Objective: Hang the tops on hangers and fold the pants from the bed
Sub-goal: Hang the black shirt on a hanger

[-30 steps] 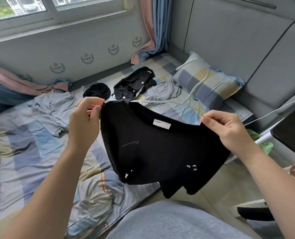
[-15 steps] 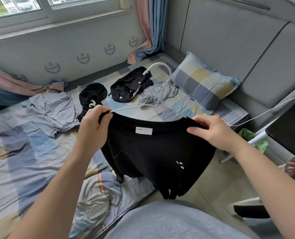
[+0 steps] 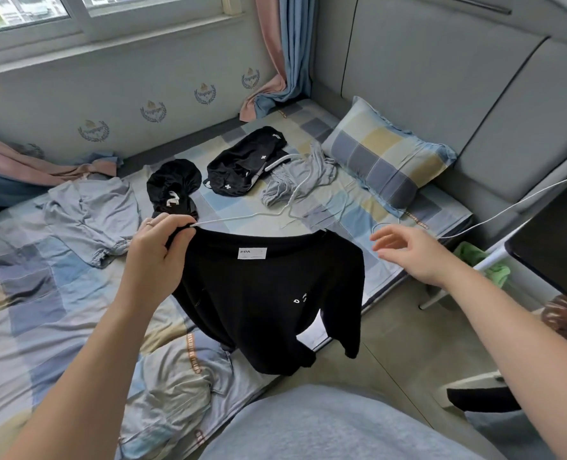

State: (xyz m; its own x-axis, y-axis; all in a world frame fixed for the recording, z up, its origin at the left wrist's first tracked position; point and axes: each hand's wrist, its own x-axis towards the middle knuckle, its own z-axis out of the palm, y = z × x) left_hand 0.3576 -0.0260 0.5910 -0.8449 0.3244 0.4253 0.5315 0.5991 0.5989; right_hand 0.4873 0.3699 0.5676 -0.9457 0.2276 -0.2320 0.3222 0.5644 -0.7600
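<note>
On the left of the bed (image 3: pixel 36 293) a crumpled grey top (image 3: pixel 86 214) is spread flat. Just right of it, the left hand (image 3: pixel 157 250) is raised above the sheet, its fingers curled and pinched on one shoulder of the black top (image 3: pixel 265 293). The top is held up over the bed's edge, label facing the camera, its far shoulder unsupported and drooping. A thin white hanger (image 3: pixel 242 219) is seen running from the pinching fingers across and above the neckline. Behind, two black garments (image 3: pixel 242 164) and grey pants (image 3: pixel 295 180) are lying on the sheet, with a checked pillow (image 3: pixel 385 154) beside them. The right hand (image 3: pixel 408 254) is held clear of the top, fingers loosely spread, nothing in it. A white cable (image 3: pixel 507 207) is seen further right.
</note>
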